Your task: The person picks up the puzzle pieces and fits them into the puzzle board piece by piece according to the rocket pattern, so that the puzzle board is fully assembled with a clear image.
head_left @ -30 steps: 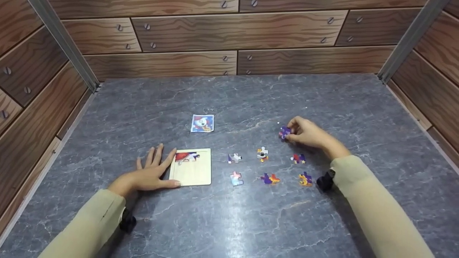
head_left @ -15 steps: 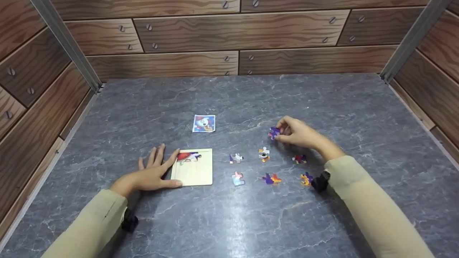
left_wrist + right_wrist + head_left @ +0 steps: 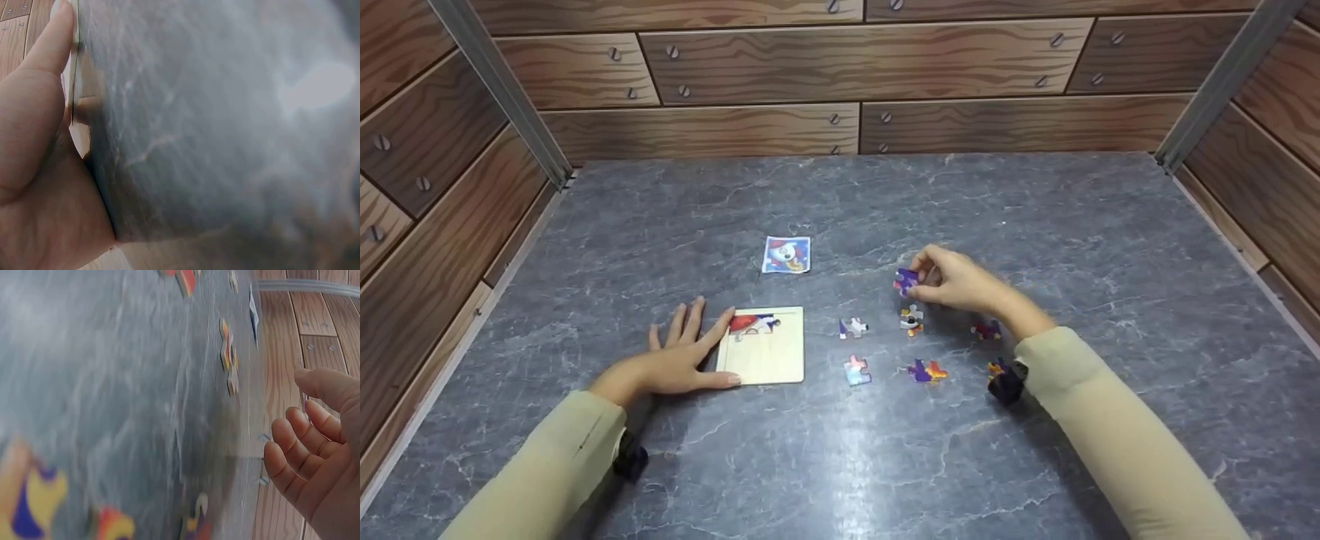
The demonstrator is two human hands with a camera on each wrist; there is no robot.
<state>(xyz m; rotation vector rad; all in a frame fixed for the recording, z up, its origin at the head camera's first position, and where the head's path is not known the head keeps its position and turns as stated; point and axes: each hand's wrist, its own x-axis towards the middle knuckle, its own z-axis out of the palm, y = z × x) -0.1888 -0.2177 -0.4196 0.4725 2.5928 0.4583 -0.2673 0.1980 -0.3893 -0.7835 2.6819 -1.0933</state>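
Note:
In the head view my left hand (image 3: 679, 364) rests with fingers spread at the left edge of a pale wooden puzzle board (image 3: 765, 360), thumb and index finger on its rim. Pieces with a red-and-white picture (image 3: 751, 323) fill the board's upper left; bare wood shows elsewhere. My right hand (image 3: 956, 283) pinches a purple puzzle piece (image 3: 906, 280) between thumb and fingers, raised over the table just beyond a white-and-orange puzzle piece (image 3: 912, 322). From the right wrist the right hand's palm and curled fingers (image 3: 301, 444) show, but the held piece is hidden.
Other loose puzzle pieces lie right of the board: a grey-white one (image 3: 853, 328), a pink-and-blue one (image 3: 856, 370), a purple-and-orange one (image 3: 926, 371) and a red-and-purple one (image 3: 985, 329). The right wrist camera partly covers a yellow one (image 3: 996, 367). A picture card (image 3: 787, 255) lies behind the board.
My right hand has moved left with the purple puzzle piece, from beyond the red-and-purple piece to beyond the white-and-orange one. The left hand and board have stayed put.

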